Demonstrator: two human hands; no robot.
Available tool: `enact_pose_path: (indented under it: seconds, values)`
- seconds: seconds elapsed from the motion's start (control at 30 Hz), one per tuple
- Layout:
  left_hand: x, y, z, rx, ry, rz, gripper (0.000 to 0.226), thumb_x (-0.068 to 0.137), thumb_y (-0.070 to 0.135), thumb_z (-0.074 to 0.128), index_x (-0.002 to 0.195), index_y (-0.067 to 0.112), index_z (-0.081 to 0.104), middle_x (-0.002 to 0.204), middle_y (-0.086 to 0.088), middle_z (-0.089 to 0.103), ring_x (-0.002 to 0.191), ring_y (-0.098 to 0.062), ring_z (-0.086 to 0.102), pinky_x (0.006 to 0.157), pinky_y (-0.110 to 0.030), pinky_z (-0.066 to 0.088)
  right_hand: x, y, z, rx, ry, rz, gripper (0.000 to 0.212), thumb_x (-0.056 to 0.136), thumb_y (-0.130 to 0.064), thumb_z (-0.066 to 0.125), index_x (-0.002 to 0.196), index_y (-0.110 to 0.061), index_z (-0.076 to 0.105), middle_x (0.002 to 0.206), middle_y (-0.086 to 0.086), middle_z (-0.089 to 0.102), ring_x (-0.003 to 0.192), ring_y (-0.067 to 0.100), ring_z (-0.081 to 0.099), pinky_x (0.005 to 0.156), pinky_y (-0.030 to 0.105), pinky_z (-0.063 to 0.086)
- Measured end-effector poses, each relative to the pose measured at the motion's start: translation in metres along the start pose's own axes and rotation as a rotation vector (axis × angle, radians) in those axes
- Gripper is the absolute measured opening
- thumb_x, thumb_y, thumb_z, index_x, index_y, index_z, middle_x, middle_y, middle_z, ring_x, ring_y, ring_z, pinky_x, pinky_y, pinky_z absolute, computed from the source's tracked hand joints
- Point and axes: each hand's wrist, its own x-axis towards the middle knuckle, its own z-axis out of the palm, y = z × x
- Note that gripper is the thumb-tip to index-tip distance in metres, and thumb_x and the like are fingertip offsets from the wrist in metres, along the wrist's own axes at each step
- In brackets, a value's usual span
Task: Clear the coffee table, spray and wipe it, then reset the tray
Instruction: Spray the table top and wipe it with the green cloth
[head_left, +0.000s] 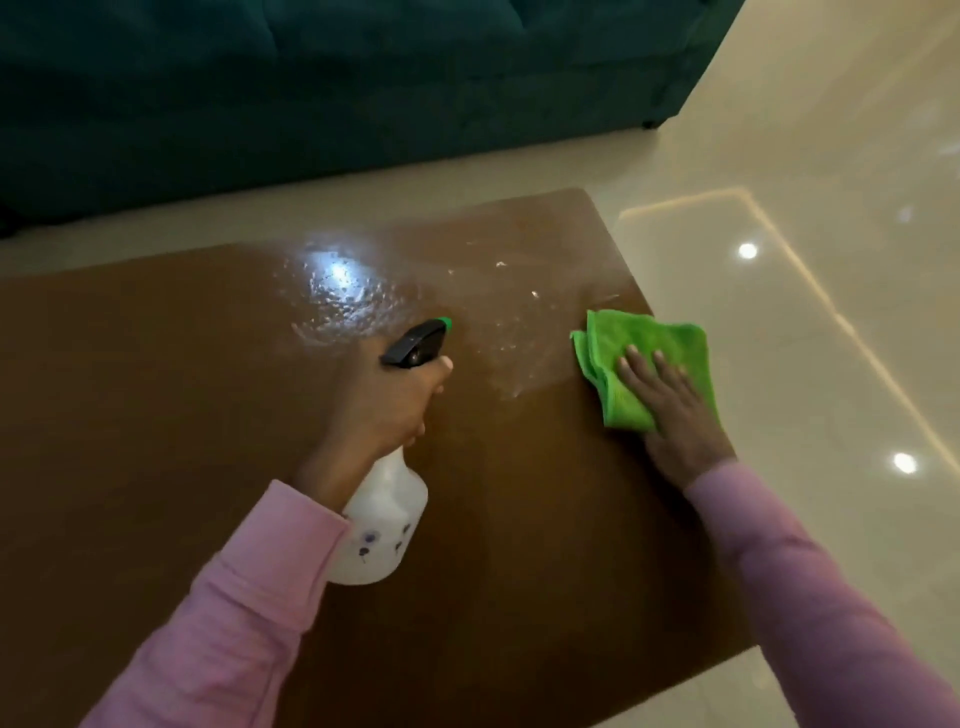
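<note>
The brown coffee table (156, 395) fills the middle of the view. A wet patch of spray droplets (353, 301) glistens on its far middle part. My left hand (379, 410) grips the neck of a white spray bottle (384, 525) with a black trigger head and green nozzle, held above the table and aimed at the wet patch. My right hand (670, 405) lies flat, fingers spread, pressing a folded green microfibre cloth (649, 353) onto the table near its right edge. No tray is in view.
A dark teal sofa (311, 88) stands just beyond the table's far edge. Glossy cream floor tiles (831, 260) lie to the right and in a narrow strip between table and sofa. The table's right edge runs close by the cloth.
</note>
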Motion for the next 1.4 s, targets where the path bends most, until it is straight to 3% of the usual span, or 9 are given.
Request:
enact_pose_path:
  seconds: [0.13, 0.3, 0.47, 0.6, 0.7, 0.9, 1.03, 1.27, 1.4]
  values:
    - [0.013, 0.007, 0.015, 0.012, 0.067, 0.027, 0.018, 0.09, 0.022, 0.066, 0.087, 0.004, 0.066, 0.083, -0.027, 0.068, 0.036, -0.017, 0.05, 0.042, -0.027, 0.044, 0.008, 0.011, -0.007, 0.021, -0.048, -0.021, 0.083, 0.068, -0.017, 0.034, 0.147, -0.026, 0.013, 0.156, -0.006, 0.008, 0.146, 0.021, 0.002, 0.119, 0.036, 0.001]
    - [-0.002, 0.006, 0.01, 0.049, 0.151, 0.09, 0.019, 0.089, 0.02, 0.067, 0.084, 0.001, 0.065, 0.069, -0.032, 0.057, 0.041, -0.024, 0.052, 0.042, -0.03, 0.045, 0.154, 0.012, -0.029, 0.102, 0.028, 0.061, 0.068, 0.086, -0.004, 0.045, 0.15, -0.017, 0.025, 0.16, 0.005, 0.015, 0.146, 0.034, 0.011, 0.119, 0.035, 0.008]
    - [-0.016, 0.009, 0.011, 0.084, 0.202, 0.184, 0.023, 0.089, 0.017, 0.066, 0.071, 0.004, 0.061, 0.057, -0.022, 0.052, 0.053, -0.043, 0.054, 0.047, -0.052, 0.047, 0.259, -0.063, -0.045, -0.029, 0.048, 0.091, 0.057, 0.097, -0.022, 0.037, 0.151, -0.019, 0.021, 0.16, 0.003, 0.015, 0.146, 0.033, 0.011, 0.119, 0.043, 0.011]
    - [-0.011, 0.009, 0.013, 0.12, 0.206, 0.18, 0.03, 0.086, 0.027, 0.066, 0.066, 0.006, 0.058, 0.056, -0.018, 0.053, 0.053, -0.042, 0.056, 0.048, -0.055, 0.047, 0.253, -0.168, -0.021, -0.082, -0.013, -0.232, 0.062, 0.093, -0.023, 0.04, 0.151, -0.022, 0.018, 0.16, 0.001, 0.013, 0.146, 0.031, 0.011, 0.119, 0.043, 0.008]
    - [-0.006, 0.009, 0.007, 0.103, 0.215, 0.141, 0.034, 0.078, 0.037, 0.062, 0.069, 0.005, 0.06, 0.058, -0.021, 0.055, 0.053, -0.042, 0.057, 0.049, -0.056, 0.048, 0.232, -0.174, -0.011, -0.098, -0.036, -0.368, 0.067, 0.091, -0.019, 0.043, 0.152, -0.024, 0.015, 0.161, -0.003, 0.006, 0.148, 0.024, 0.005, 0.119, 0.039, 0.003]
    - [-0.011, 0.009, -0.001, 0.03, 0.092, 0.034, 0.021, 0.092, 0.018, 0.063, 0.086, -0.001, 0.061, 0.063, -0.016, 0.046, 0.054, -0.028, 0.048, 0.055, -0.043, 0.05, 0.24, -0.058, -0.043, 0.025, 0.069, 0.08, 0.062, 0.094, -0.011, 0.041, 0.151, -0.021, 0.02, 0.161, 0.0, 0.012, 0.148, 0.026, 0.01, 0.12, 0.043, 0.008]
    - [-0.032, -0.009, -0.01, 0.108, -0.012, 0.063, 0.017, 0.093, 0.026, 0.061, 0.081, 0.013, 0.061, 0.058, -0.001, 0.05, 0.049, -0.012, 0.047, 0.052, -0.034, 0.048, 0.248, -0.081, -0.039, 0.005, 0.064, 0.185, 0.058, 0.096, -0.019, 0.037, 0.151, -0.02, 0.02, 0.161, 0.0, 0.012, 0.147, 0.029, 0.008, 0.119, 0.043, 0.008]
    - [-0.046, -0.031, -0.039, 0.009, 0.058, 0.02, 0.026, 0.089, 0.025, 0.065, 0.066, 0.02, 0.055, 0.046, 0.008, 0.048, 0.045, -0.012, 0.048, 0.05, -0.036, 0.047, 0.238, -0.258, 0.001, -0.115, -0.022, -0.247, 0.064, 0.094, -0.024, 0.041, 0.152, -0.021, 0.015, 0.161, 0.0, 0.01, 0.147, 0.031, 0.006, 0.119, 0.045, 0.007]
    - [-0.049, -0.035, -0.046, 0.002, 0.049, 0.066, 0.015, 0.09, 0.025, 0.063, 0.076, 0.022, 0.061, 0.054, 0.004, 0.056, 0.046, -0.007, 0.051, 0.049, -0.026, 0.046, 0.226, -0.326, 0.021, -0.155, -0.057, -0.427, 0.066, 0.093, -0.03, 0.042, 0.152, -0.025, 0.013, 0.161, -0.003, 0.007, 0.148, 0.028, 0.003, 0.12, 0.044, 0.003]
